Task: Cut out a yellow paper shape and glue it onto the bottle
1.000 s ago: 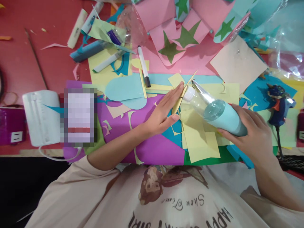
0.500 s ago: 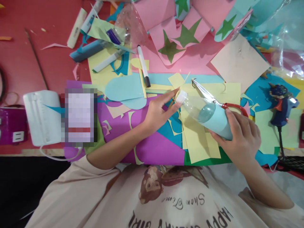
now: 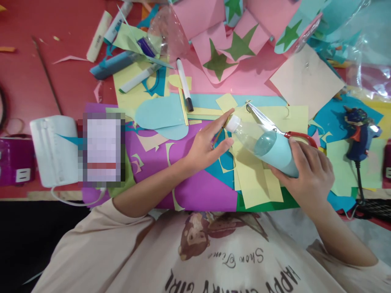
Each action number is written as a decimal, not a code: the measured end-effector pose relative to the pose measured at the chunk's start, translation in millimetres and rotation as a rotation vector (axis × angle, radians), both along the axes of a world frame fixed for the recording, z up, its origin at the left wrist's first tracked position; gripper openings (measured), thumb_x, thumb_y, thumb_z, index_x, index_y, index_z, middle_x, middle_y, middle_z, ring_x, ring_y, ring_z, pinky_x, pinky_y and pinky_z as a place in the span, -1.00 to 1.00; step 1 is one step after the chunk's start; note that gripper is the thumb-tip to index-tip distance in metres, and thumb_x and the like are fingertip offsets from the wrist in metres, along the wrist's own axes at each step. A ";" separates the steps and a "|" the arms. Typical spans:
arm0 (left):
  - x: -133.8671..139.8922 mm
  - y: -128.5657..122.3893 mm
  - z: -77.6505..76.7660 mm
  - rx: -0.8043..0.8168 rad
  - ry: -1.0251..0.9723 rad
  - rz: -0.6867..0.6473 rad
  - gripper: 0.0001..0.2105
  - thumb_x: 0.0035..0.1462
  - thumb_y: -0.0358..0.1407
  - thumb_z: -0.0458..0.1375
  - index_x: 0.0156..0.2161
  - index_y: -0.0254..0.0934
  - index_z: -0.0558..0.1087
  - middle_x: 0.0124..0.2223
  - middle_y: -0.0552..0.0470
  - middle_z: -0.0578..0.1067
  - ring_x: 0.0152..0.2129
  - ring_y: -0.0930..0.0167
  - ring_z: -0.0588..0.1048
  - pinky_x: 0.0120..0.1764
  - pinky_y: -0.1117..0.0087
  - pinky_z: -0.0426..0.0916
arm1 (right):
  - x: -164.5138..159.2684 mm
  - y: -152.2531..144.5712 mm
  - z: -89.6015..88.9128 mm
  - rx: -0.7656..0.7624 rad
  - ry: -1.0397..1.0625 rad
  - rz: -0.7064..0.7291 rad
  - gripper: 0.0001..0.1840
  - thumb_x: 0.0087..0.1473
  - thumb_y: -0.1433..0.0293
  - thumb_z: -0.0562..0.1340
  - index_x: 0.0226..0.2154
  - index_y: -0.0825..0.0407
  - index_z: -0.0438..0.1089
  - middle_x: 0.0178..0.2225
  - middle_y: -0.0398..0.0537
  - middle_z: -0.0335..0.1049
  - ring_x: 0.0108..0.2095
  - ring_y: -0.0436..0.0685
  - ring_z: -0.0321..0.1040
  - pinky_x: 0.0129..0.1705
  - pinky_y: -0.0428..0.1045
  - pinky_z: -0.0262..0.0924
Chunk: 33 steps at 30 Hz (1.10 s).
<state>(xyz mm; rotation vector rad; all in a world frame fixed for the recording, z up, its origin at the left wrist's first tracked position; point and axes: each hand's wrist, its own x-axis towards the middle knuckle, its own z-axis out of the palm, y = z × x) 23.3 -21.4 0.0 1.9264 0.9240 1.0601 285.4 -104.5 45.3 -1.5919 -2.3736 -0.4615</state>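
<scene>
My right hand [image 3: 311, 175] is wrapped round the lower end of a clear plastic bottle [image 3: 249, 136]. A light blue paper band [image 3: 281, 154] covers that end of the bottle, which lies slanted with its neck to the left. At the neck, my left hand [image 3: 206, 144] is held with index finger and thumb apart beside the white cap [image 3: 233, 123]. The index finger's tip is close to the cap; whether it touches cannot be made out. Scissors [image 3: 264, 118] with red handles lie just beyond the bottle, partly hidden by it.
Yellow paper [image 3: 259, 191] and purple paper [image 3: 207, 189] with cut scraps cover the near table. A black-and-white marker [image 3: 184, 83] lies ahead. Pink pieces with green stars [image 3: 220, 61] are at the back. A blue glue gun [image 3: 360, 138] is at right, a white device [image 3: 55, 150] at left.
My left thumb has come away from the cap and the hand has opened. My right hand still holds the bottle, which has hardly moved.
</scene>
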 end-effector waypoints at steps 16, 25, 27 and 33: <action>-1.1 0.5 3.1 0.031 0.101 -0.101 -0.31 0.23 0.04 0.00 0.36 -0.09 -0.11 0.39 -0.07 0.04 0.30 0.17 0.10 0.27 0.10 0.16 | 0.3 -0.6 1.9 -0.102 0.033 -0.019 -0.22 0.09 0.21 0.25 0.28 0.08 0.02 0.00 0.23 0.39 -0.07 0.37 0.38 -0.06 0.19 0.29; 4.1 0.6 2.1 -0.011 0.068 -0.102 -0.34 0.25 0.02 -0.01 0.36 -0.09 -0.09 0.39 -0.05 0.02 0.32 0.20 0.05 0.30 0.10 0.08 | 1.8 1.6 0.7 -0.072 0.034 0.004 -0.20 0.08 0.20 0.26 0.29 0.11 0.04 -0.02 0.24 0.42 -0.11 0.37 0.40 -0.09 0.20 0.30; 5.3 0.8 2.2 -0.073 -0.008 -0.095 -0.40 0.28 0.03 -0.09 0.35 -0.04 -0.06 0.39 0.03 0.03 0.33 0.23 0.03 0.31 0.10 0.07 | 2.0 2.1 0.8 -0.062 0.030 0.002 -0.20 0.07 0.20 0.27 0.28 0.12 0.05 -0.03 0.24 0.42 -0.11 0.37 0.40 -0.10 0.19 0.30; 7.9 0.5 -0.8 -0.218 -0.199 -0.110 -0.38 0.23 0.17 -0.18 0.33 0.03 0.02 0.38 0.17 0.05 0.33 0.22 -0.02 0.32 0.07 0.05 | 0.6 2.0 1.9 -0.042 0.033 -0.016 -0.21 0.07 0.20 0.27 0.27 0.08 0.06 -0.04 0.22 0.43 -0.11 0.36 0.41 -0.10 0.19 0.32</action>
